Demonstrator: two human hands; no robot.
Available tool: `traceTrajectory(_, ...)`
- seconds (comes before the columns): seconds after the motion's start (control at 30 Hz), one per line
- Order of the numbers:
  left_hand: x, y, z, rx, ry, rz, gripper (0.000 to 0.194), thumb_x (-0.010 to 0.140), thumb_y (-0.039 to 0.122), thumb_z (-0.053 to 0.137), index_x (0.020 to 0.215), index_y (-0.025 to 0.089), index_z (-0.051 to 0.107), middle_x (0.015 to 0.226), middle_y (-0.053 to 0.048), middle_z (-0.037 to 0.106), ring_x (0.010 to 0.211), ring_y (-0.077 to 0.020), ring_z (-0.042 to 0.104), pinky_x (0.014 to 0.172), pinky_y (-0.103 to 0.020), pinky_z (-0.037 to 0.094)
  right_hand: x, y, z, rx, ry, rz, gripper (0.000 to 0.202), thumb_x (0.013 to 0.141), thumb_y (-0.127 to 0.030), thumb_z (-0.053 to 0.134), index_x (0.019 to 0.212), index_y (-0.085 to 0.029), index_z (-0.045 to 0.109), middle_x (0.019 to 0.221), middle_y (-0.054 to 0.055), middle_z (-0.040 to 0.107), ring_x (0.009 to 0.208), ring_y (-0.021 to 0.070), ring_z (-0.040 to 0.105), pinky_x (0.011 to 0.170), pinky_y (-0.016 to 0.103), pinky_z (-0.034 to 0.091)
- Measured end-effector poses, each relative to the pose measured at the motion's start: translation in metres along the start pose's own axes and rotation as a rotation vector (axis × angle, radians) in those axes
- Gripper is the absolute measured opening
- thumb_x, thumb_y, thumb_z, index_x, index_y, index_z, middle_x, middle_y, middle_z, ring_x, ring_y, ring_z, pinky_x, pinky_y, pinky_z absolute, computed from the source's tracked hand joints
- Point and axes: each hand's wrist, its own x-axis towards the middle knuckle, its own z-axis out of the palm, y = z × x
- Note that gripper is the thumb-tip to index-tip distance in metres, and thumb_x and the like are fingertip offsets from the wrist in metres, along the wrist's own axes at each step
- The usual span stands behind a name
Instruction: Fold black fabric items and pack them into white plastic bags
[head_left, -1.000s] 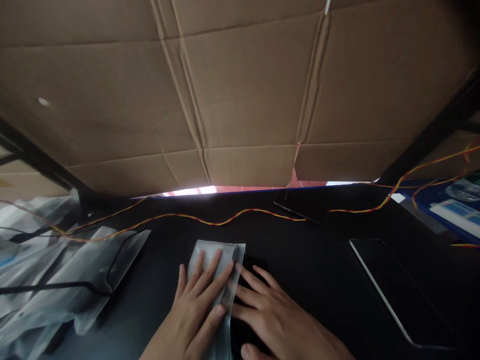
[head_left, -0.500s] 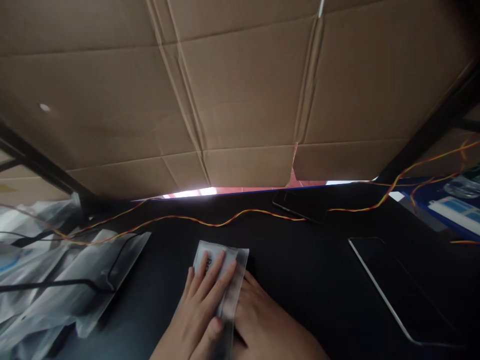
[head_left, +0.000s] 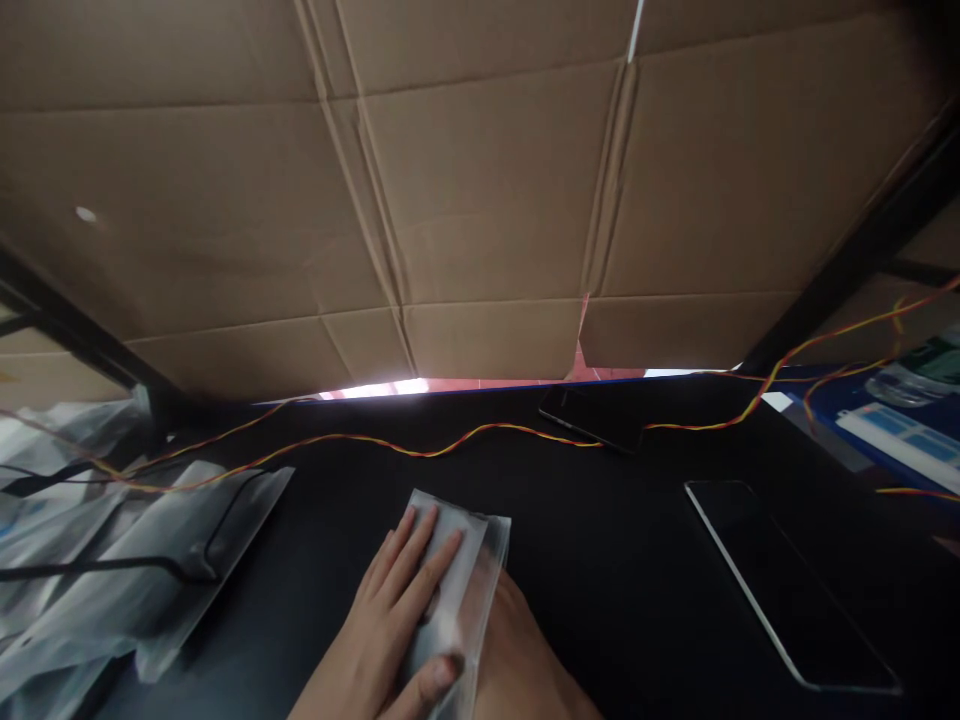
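Near the bottom middle is a clear plastic bag (head_left: 491,560) with a flat whitish piece inside. My left hand (head_left: 390,610) lies flat over the bag's left side, fingers stretched and slightly apart, its thumb resting on the bag lower down. At the bag's right edge, my right hand (head_left: 521,650) is partly behind the clear plastic; its fingers are mostly hidden, so I cannot make out their grip. Farther right, a dark phone-like slab (head_left: 787,590) with a pale edge lies on the black table (head_left: 615,560), apart from both hands.
A pile of translucent plastic bags (head_left: 150,560) lies at the left, a black cable (head_left: 97,570) across it. Red-and-yellow twisted wires (head_left: 480,432) run over the table, near another dark phone-like slab (head_left: 592,415). Cardboard (head_left: 480,200) stands behind; a blue-and-white box (head_left: 900,440) sits at right.
The bag has shifted slightly right and its printed letters are now out of sight. My left hand has slid a little, and the right hand now sits more behind the plastic.
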Motion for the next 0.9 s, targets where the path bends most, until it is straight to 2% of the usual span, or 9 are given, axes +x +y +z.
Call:
traceTrajectory(0.1, -0.005, -0.005, 0.008, -0.013, 0.028, -0.052, 0.072, 0.115, 0.059, 0.04, 0.177, 0.025, 0.025, 0.182, -0.012, 0.031, 0.166, -0.0404, 0.033, 0.123, -0.069, 0.041, 0.001, -0.008, -0.011, 0.031, -0.019, 0.021, 0.064, 0.101, -0.024, 0.069, 0.163, -0.026, 0.054, 0.157, 0.013, 0.067, 0.139, 0.0347, 0.069, 0.117, 0.048, 0.057)
traceTrajectory(0.2, -0.008, -0.007, 0.013, 0.016, 0.059, -0.084, 0.073, 0.115, 0.058, 0.043, 0.178, 0.025, 0.024, 0.181, -0.013, 0.034, 0.165, -0.0414, 0.035, 0.121, -0.069, 0.045, -0.01, -0.005, -0.039, 0.138, -0.102, -0.137, 0.058, 0.097, -0.006, 0.061, 0.148, -0.034, 0.069, 0.151, 0.001, 0.072, 0.137, 0.0223, 0.07, 0.12, 0.035, 0.053)
traceTrajectory(0.27, -0.007, -0.006, 0.015, 0.056, 0.066, -0.083, 0.075, 0.114, 0.056, 0.049, 0.178, 0.026, 0.024, 0.182, -0.013, 0.032, 0.165, -0.0424, 0.035, 0.119, -0.066, 0.05, -0.02, 0.006, -0.056, 0.06, -0.038, -0.2, 0.054, 0.099, -0.003, 0.056, 0.14, -0.033, 0.075, 0.15, 0.001, 0.073, 0.145, 0.0232, 0.064, 0.124, 0.04, 0.05)
traceTrajectory(0.33, -0.004, -0.004, 0.015, 0.097, 0.044, -0.063, 0.081, 0.111, 0.059, 0.054, 0.178, 0.026, 0.022, 0.182, -0.015, 0.029, 0.165, -0.0456, 0.035, 0.117, -0.068, 0.051, -0.029, 0.019, -0.064, -0.06, 0.065, -0.138, 0.053, 0.101, -0.004, 0.056, 0.144, -0.029, 0.072, 0.152, 0.005, 0.07, 0.146, 0.0253, 0.061, 0.121, 0.044, 0.054)
traceTrajectory(0.43, 0.001, 0.001, 0.014, 0.126, -0.01, -0.025, 0.096, 0.105, 0.072, 0.058, 0.179, 0.024, 0.019, 0.182, -0.019, 0.027, 0.164, -0.051, 0.033, 0.114, -0.076, 0.05, -0.033, 0.029, -0.061, -0.172, 0.114, -0.071, 0.054, 0.095, -0.003, 0.066, 0.142, -0.03, 0.073, 0.145, 0.005, 0.074, 0.14, 0.0302, 0.063, 0.115, 0.051, 0.059)
traceTrajectory(0.6, 0.006, 0.003, 0.015, 0.125, -0.028, 0.002, 0.11, 0.099, 0.086, 0.053, 0.179, 0.021, 0.016, 0.181, -0.023, 0.027, 0.164, -0.0535, 0.031, 0.112, -0.079, 0.048, -0.029, 0.02, -0.05, -0.227, 0.089, -0.025, 0.058, 0.082, 0.004, 0.073, 0.125, -0.034, 0.078, 0.137, 0.001, 0.077, 0.13, 0.0325, 0.067, 0.109, 0.056, 0.06)
traceTrajectory(0.77, 0.004, 0.003, 0.028, 0.157, 0.044, -0.056, 0.1, 0.103, 0.081, 0.052, 0.179, 0.025, 0.02, 0.18, -0.022, 0.032, 0.164, -0.0518, 0.033, 0.113, -0.077, 0.051, -0.04, 0.031, -0.047, -0.232, 0.205, -0.015, 0.086, 0.077, 0.002, 0.071, 0.156, -0.029, 0.057, 0.154, 0.009, 0.065, 0.139, 0.0308, 0.064, 0.115, 0.05, 0.058)
traceTrajectory(0.83, 0.003, 0.003, 0.034, 0.172, 0.075, -0.075, 0.1, 0.103, 0.078, 0.056, 0.179, 0.025, 0.02, 0.18, -0.021, 0.033, 0.163, -0.0511, 0.034, 0.113, -0.074, 0.053, -0.045, 0.041, -0.046, -0.223, 0.222, -0.05, 0.075, 0.078, -0.002, 0.071, 0.148, -0.027, 0.06, 0.154, 0.01, 0.065, 0.14, 0.0297, 0.065, 0.115, 0.045, 0.057)
traceTrajectory(0.9, 0.003, 0.003, 0.037, 0.183, 0.106, -0.101, 0.1, 0.103, 0.074, 0.06, 0.179, 0.025, 0.019, 0.18, -0.021, 0.034, 0.163, -0.0503, 0.036, 0.113, -0.069, 0.055, -0.049, 0.049, -0.044, -0.216, 0.189, -0.124, 0.048, 0.081, -0.005, 0.074, 0.122, -0.029, 0.069, 0.138, 0.005, 0.074, 0.125, 0.0254, 0.073, 0.106, 0.037, 0.061)
